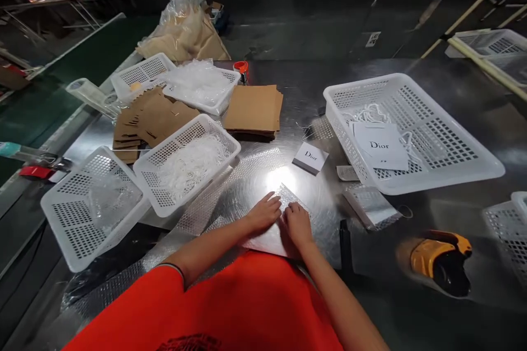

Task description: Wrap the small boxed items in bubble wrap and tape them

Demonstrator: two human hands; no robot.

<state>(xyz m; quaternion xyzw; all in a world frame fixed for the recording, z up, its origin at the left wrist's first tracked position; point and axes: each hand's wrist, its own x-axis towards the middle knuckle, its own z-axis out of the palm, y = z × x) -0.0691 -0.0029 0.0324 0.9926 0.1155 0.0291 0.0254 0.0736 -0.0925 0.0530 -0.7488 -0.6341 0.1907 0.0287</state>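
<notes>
On the metal table close to my body lies a sheet of bubble wrap (290,195), with a whitish flat piece (267,242) under my hands. My left hand (263,214) rests on it, palm down with fingers stretched out. Just to the right, my right hand (298,225) has its fingers curled and pressed at the wrap's edge. What lies beneath the fingers is partly hidden. Beyond the hands sits a small white box marked Dior (310,157). A clear-wrapped packet (370,207) is to the right.
White baskets stand left: one with white shredded filler (144,175), one with clear plastic (53,203). Stacked brown cardboard (252,109) lies behind. A large white basket (465,173) at right holds a Dior bag (381,145). An orange-and-black tape dispenser (440,263) sits front right.
</notes>
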